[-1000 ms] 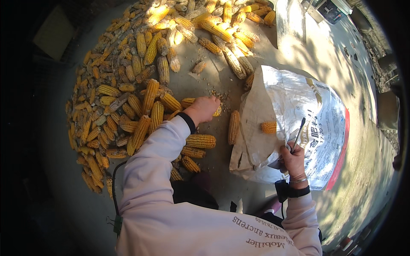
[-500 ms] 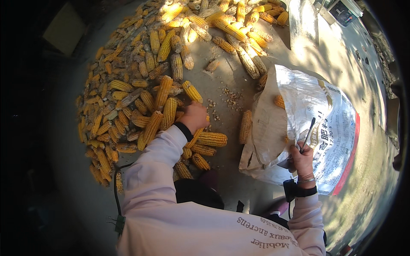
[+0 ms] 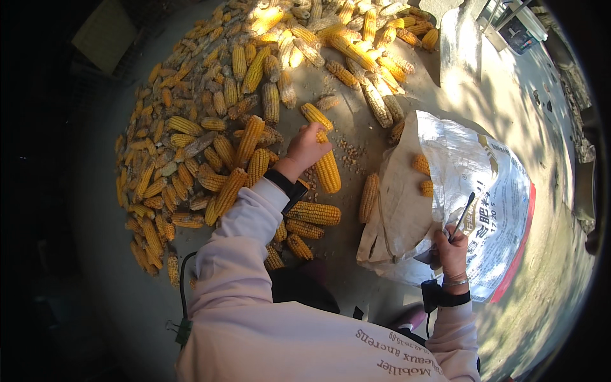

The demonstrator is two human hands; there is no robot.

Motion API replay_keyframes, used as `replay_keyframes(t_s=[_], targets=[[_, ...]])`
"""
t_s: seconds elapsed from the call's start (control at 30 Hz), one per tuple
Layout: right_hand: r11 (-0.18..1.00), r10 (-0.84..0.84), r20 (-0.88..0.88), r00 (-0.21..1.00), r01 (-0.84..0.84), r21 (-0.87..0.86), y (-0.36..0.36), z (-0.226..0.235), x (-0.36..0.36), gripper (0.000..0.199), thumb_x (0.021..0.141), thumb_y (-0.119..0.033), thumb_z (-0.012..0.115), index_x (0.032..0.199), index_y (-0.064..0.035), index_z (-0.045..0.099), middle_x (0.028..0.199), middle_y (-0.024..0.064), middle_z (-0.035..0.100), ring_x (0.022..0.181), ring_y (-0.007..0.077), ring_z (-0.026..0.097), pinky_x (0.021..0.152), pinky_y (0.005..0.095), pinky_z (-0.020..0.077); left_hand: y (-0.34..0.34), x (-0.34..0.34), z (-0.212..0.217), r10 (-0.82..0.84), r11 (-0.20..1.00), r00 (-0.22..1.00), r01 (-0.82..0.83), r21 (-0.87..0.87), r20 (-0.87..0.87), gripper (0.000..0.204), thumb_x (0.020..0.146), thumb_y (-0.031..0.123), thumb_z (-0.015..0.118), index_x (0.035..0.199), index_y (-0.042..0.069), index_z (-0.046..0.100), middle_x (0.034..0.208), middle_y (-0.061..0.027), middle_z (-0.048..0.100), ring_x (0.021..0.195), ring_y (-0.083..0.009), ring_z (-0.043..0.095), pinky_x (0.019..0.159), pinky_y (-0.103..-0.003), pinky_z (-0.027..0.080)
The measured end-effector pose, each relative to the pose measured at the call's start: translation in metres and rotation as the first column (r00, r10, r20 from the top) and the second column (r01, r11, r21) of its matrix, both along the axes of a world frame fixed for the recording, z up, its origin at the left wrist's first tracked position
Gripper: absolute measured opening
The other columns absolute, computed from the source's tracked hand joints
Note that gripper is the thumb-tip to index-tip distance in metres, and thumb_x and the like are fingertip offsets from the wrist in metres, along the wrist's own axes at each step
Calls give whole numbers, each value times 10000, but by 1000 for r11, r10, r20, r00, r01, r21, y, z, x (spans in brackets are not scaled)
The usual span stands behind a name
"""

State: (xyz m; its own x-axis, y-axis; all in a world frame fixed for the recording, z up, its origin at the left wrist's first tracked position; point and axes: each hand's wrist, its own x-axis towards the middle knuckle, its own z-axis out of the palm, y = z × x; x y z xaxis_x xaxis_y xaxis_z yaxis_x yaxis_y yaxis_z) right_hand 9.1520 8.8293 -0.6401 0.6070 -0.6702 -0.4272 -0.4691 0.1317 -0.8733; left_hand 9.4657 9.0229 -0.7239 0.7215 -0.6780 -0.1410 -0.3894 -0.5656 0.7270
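My left hand (image 3: 307, 148) is closed around yellow corn cobs, lifted a little off the ground. One corn cob (image 3: 328, 170) slants down from the palm side, and a second cob (image 3: 316, 117) sticks out beyond the fingers. My right hand (image 3: 451, 252) grips the mouth edge of a white woven sack (image 3: 490, 210) and also a thin metal rod with a dark tip (image 3: 469, 205); the rod's lower end is hidden in the fist. Inside the sack's mouth, two cobs (image 3: 421, 164) show.
A large heap of corn cobs (image 3: 184, 140) spreads over the ground on the left and far side. Loose kernels (image 3: 352, 153) lie between heap and sack. A single cob (image 3: 368, 198) rests beside the sack's mouth. Several cobs (image 3: 312, 214) lie near my left forearm.
My left hand has moved up and right from the heap, now carrying cobs toward the sack. My right hand keeps its grip, slightly lower in view.
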Motion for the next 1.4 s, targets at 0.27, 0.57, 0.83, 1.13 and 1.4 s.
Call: replay_keyframes(t_s=[0.27,0.57,0.83,1.13,1.4], targets=[[998,-53,-8,999,53,-44,4,4,0,155,753,-55,588,631,-86,498,494,-36,462,394,39,417,343,205,301,-59,16,-33,-355,784,899,138,605,255,306,842,171,503,1138,93,500,1242,-127,430,1216,-260,365,914,-455,375],[993,-108,-64,992,111,35,4,14,-2,113,751,-54,589,661,-76,525,492,-29,468,389,36,407,337,202,300,-50,72,-81,-401,766,708,-88,637,581,218,776,187,517,974,98,537,1034,-112,529,973,-333,530,796,-456,426],[1000,-14,-32,999,14,12,-2,4,0,158,761,-80,597,636,-81,502,490,-24,473,397,60,441,365,208,337,-65,-17,-5,-351,920,910,292,-261,-221,451,798,418,571,986,14,503,904,-199,589,837,-335,578,712,-371,460],[986,167,-104,980,-166,18,-24,24,-2,142,754,-76,587,634,-73,511,508,-20,491,410,59,454,388,200,353,78,64,1,233,755,692,-572,322,683,319,820,131,480,1121,27,460,1204,-160,405,1169,-320,352,978,-423,302],[981,186,-102,977,-191,-38,-17,35,-6,140,751,-83,591,635,-65,516,495,-18,484,396,59,442,359,210,325,136,89,-22,383,544,704,-695,470,598,427,800,162,559,1178,41,402,1198,-166,416,1096,-315,429,871,-409,421]])
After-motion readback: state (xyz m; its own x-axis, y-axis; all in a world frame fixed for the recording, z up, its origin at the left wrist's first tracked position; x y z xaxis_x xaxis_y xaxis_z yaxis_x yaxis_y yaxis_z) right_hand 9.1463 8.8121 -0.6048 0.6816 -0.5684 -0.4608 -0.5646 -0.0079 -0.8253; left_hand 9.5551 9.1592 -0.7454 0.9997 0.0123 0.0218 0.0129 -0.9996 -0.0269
